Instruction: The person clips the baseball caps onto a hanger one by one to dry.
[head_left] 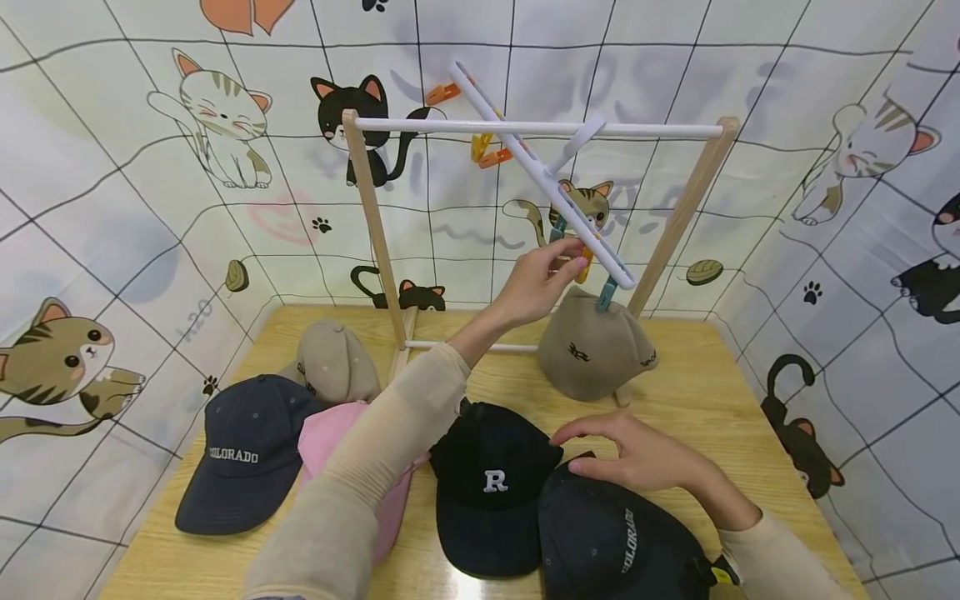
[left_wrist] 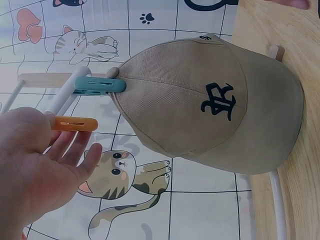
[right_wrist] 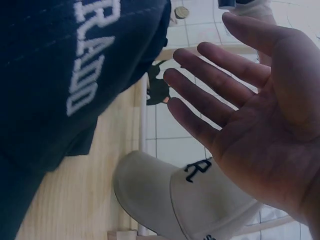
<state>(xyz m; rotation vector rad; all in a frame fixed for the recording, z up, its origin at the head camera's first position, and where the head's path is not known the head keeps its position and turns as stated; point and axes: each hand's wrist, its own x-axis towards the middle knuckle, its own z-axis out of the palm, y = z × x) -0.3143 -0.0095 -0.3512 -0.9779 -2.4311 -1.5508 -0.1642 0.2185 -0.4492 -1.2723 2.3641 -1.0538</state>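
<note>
My left hand (head_left: 536, 283) is raised to the low end of a tilted white clip hanger (head_left: 540, 171), where its thumb and fingers pinch an orange clip (left_wrist: 75, 123). Beside that clip, a teal clip (left_wrist: 100, 85) grips the top of a beige cap (left_wrist: 180, 95), which hangs with its brim down. My right hand (head_left: 637, 450) hovers with relaxed, spread fingers above a dark navy COLORADO cap (head_left: 622, 542). In the right wrist view its palm (right_wrist: 270, 120) is bare and holds nothing.
The hanger hangs on the white rail (head_left: 420, 126) of a wooden-legged rack. More orange clips (head_left: 442, 93) line its upper end. On the table (head_left: 705, 350) lie a black R cap (head_left: 495, 450), a pink cap (head_left: 326, 433), another navy cap (head_left: 251, 450) and a beige cap (head_left: 337, 362).
</note>
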